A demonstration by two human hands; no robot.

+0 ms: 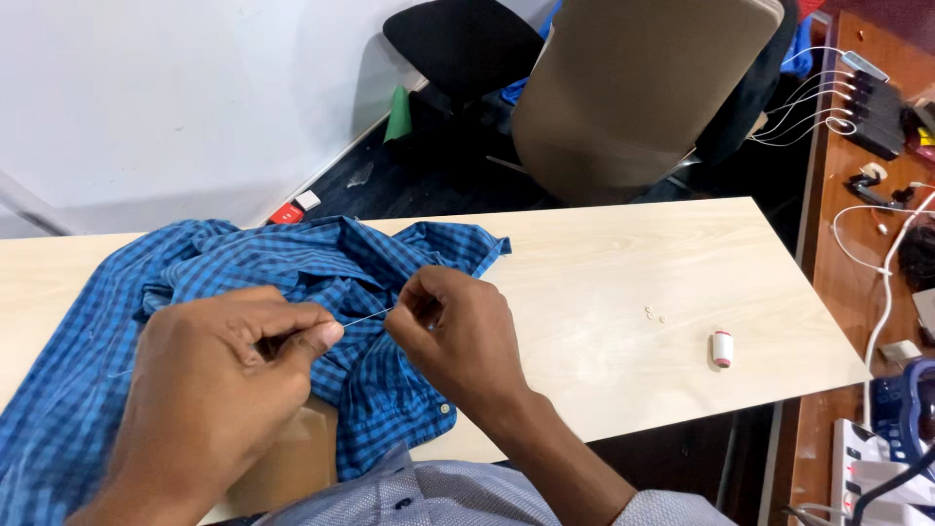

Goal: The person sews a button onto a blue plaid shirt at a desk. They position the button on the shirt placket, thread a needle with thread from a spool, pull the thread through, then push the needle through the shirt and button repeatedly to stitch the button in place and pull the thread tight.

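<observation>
Both hands pinch a needle over a blue checked shirt [292,282] on the counter [623,282].
Left hand [209,390] and right hand [453,331] each grip one end of the needle [365,318]; keeping the pinch steady and the cloth flat would likely serve best.

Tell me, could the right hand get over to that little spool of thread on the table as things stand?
Probably yes. The right hand is pinching a needle over the blue shirt, and the tabletop between it and the spool lies bare.
</observation>
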